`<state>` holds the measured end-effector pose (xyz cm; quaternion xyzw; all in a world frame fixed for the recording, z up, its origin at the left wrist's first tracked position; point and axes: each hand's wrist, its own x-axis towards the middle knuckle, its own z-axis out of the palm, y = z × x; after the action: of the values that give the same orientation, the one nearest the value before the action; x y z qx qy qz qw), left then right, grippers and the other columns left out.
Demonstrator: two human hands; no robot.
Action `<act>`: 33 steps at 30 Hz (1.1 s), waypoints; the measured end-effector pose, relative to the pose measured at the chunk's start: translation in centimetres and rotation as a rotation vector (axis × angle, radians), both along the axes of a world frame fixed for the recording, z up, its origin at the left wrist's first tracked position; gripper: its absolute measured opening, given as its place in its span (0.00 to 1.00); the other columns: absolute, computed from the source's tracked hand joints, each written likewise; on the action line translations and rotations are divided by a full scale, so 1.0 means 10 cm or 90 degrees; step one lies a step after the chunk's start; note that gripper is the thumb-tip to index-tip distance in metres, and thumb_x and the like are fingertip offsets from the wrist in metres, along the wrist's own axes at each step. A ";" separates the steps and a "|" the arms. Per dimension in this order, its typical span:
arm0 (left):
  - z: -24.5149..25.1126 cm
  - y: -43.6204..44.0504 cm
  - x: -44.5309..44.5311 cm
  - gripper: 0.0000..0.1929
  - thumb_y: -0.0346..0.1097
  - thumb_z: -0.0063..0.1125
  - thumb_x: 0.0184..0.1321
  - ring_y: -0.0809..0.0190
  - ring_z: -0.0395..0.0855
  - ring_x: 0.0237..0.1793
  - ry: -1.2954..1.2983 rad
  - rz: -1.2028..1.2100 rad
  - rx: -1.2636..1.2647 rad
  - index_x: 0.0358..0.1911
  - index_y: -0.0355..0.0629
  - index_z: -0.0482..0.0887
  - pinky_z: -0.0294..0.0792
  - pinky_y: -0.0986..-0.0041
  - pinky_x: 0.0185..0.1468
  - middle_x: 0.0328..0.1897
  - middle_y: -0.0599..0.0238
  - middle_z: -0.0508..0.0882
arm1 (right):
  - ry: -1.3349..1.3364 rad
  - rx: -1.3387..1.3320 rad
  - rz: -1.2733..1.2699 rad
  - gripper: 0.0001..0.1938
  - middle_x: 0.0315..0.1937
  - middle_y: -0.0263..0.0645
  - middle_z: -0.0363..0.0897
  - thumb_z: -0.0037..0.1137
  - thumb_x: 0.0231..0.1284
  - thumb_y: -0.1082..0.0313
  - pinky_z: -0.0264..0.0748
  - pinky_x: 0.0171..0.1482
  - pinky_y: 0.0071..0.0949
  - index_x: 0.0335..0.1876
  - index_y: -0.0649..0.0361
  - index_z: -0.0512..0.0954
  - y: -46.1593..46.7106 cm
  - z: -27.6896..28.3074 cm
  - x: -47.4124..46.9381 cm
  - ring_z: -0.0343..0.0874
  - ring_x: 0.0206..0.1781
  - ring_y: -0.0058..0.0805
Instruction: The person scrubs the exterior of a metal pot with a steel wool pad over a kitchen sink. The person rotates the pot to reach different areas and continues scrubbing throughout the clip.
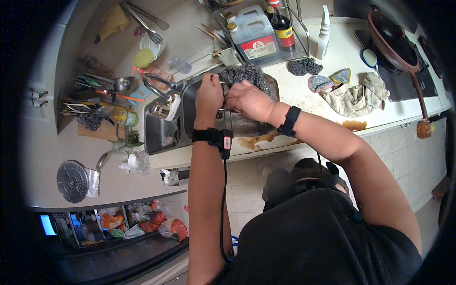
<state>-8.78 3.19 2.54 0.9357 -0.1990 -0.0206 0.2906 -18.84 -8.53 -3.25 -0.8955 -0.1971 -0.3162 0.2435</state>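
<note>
My left hand [209, 94] is closed around a thin metal frame [228, 123], whose rods show between and below my hands. My right hand [249, 100] presses against the frame from the right with curled fingers. Its fingertips are hidden, so whether it grips the frame or something small is unclear. Both hands are over the right basin of a steel double sink [190, 107]. Behind my right hand, a large mass of dark grey, shiny scouring mesh [245, 75] fills the back of that basin. A black strap circles each wrist.
The curved faucet [156, 87] stands left of my hands. Behind the sink, a metal rack [302, 50] holds plastic jugs [256, 34] and a sauce bottle [283, 30]. Scouring pads [320, 82], a rag [356, 94] and a long-handled pan [393, 42] lie to the right; utensils [89, 110] crowd the left.
</note>
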 end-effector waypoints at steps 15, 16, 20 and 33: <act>-0.09 0.08 -0.05 0.15 0.46 0.52 0.70 0.63 0.76 0.17 -0.048 -0.037 -0.064 0.44 0.39 0.75 0.68 0.69 0.23 0.20 0.63 0.78 | -0.029 0.017 -0.104 0.08 0.38 0.29 0.80 0.60 0.52 0.66 0.68 0.52 0.33 0.38 0.49 0.84 -0.37 -0.18 -0.37 0.75 0.49 0.31; -0.08 0.09 -0.08 0.15 0.46 0.53 0.70 0.63 0.76 0.17 -0.057 -0.035 -0.054 0.45 0.39 0.75 0.68 0.69 0.23 0.20 0.63 0.78 | -0.027 0.074 -0.148 0.06 0.37 0.31 0.80 0.60 0.54 0.66 0.69 0.52 0.34 0.38 0.50 0.84 -0.44 -0.17 -0.32 0.76 0.48 0.33; -0.08 0.21 -0.23 0.15 0.46 0.53 0.70 0.65 0.76 0.18 -0.043 -0.028 -0.068 0.47 0.40 0.76 0.67 0.70 0.24 0.19 0.64 0.78 | 0.017 0.133 -0.185 0.04 0.36 0.36 0.81 0.60 0.58 0.66 0.70 0.51 0.37 0.35 0.53 0.83 -0.49 -0.10 -0.14 0.77 0.46 0.40; -0.18 0.54 -0.57 0.18 0.48 0.52 0.67 0.56 0.82 0.22 -0.047 0.032 -0.086 0.42 0.38 0.80 0.72 0.64 0.31 0.23 0.56 0.82 | 0.168 0.157 -0.059 0.03 0.37 0.36 0.82 0.59 0.55 0.69 0.69 0.53 0.39 0.35 0.52 0.81 -0.33 0.11 0.07 0.78 0.48 0.40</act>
<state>-14.50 8.55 0.77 0.9189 -0.1867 0.0344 0.3457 -18.12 -11.86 -2.17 -0.9005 -0.0816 -0.2290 0.3606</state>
